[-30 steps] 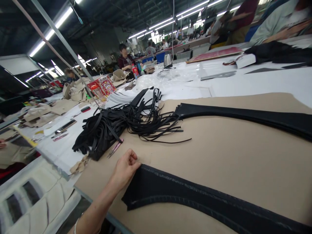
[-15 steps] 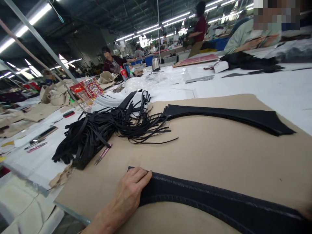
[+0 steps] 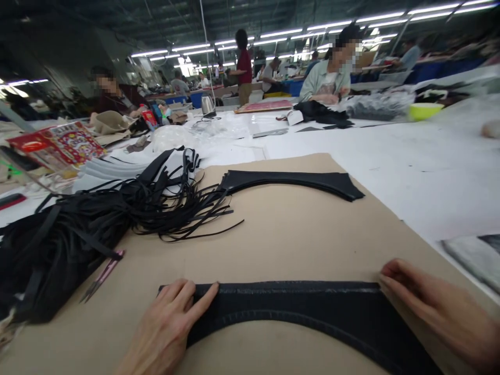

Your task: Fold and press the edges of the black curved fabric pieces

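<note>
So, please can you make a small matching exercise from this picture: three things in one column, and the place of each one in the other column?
Things:
1. left hand
2. right hand
3. pink-handled snips

Places:
A. lying on the tan cardboard, beside the black strips
B. at the right corner of the curved black piece
C. on the left end of that piece

Pairs: 1-C, 2-B, 3-A
</note>
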`<state>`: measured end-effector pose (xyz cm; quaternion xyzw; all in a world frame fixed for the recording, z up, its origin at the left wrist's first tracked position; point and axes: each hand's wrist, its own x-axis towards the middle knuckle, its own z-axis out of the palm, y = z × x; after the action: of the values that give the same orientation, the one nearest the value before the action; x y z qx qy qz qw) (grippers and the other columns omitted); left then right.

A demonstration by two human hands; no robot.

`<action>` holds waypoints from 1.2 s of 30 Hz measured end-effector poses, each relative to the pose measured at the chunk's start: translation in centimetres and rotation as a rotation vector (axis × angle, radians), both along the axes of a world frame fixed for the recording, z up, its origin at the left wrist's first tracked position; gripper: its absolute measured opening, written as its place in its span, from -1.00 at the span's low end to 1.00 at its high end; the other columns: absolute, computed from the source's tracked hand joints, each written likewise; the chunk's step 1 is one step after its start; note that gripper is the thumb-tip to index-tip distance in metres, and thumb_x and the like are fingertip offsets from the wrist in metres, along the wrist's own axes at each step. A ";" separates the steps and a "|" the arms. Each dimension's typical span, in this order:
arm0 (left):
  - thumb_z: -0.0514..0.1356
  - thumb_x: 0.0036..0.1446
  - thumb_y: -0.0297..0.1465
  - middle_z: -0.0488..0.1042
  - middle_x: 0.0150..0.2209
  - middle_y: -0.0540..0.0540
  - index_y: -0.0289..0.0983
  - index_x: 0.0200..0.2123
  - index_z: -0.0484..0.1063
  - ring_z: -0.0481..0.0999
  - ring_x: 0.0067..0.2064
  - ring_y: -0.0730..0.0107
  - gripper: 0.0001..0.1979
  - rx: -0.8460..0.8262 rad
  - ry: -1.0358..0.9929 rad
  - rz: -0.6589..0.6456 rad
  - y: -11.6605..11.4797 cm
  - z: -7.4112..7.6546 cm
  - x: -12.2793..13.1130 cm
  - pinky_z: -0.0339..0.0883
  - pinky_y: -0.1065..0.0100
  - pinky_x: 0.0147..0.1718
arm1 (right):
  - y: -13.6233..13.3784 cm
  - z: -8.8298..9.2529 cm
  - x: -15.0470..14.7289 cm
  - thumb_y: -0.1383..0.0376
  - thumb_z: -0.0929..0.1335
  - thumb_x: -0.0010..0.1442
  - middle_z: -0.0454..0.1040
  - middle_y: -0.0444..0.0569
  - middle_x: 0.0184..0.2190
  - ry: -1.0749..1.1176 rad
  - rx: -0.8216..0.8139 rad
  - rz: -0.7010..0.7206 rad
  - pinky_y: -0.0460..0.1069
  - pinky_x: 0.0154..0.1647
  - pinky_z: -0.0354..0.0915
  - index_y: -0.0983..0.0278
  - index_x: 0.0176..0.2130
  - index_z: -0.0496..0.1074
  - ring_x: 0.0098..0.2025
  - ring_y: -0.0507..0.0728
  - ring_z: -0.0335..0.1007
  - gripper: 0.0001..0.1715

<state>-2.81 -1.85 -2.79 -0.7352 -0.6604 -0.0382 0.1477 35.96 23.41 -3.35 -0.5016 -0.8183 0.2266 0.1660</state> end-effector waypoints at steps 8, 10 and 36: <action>-0.03 0.15 -0.65 0.38 -0.06 -0.17 -0.21 0.16 0.30 0.38 -0.09 0.25 -0.46 0.119 -0.091 0.007 1.0 0.6 2.2 0.29 0.27 -0.12 | -4.5 4.0 -9.2 0.32 0.19 0.37 0.38 -0.02 -0.16 -0.010 0.005 0.634 0.03 -0.09 0.26 0.18 -0.16 0.39 -0.15 0.13 0.33 -0.79; -0.02 0.11 -0.65 0.38 -0.03 -0.18 -0.22 0.19 0.26 0.37 -0.04 0.23 -0.42 0.049 -0.138 -0.063 1.7 0.6 4.1 0.31 0.28 -0.09 | -5.0 4.2 -11.0 0.38 0.24 0.33 0.37 -0.03 -0.19 -0.080 0.073 0.716 0.05 -0.10 0.23 0.22 -0.20 0.37 -0.16 0.15 0.29 -0.87; 0.01 0.27 -0.53 0.39 -0.11 -0.11 -0.16 0.19 0.21 0.37 -0.16 0.23 -0.56 -0.107 -0.130 -0.012 3.8 -0.2 9.2 0.31 0.22 -0.21 | -5.2 3.8 -15.2 0.49 0.23 0.22 0.33 -0.06 -0.36 -0.406 0.542 0.963 0.08 -0.11 0.04 0.27 -0.32 0.31 -0.33 0.15 0.22 -0.85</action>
<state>6.41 1.92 -2.98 -0.7421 -0.6651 -0.0515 0.0649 20.81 18.20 0.48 -0.0463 -0.9980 -0.0415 0.0067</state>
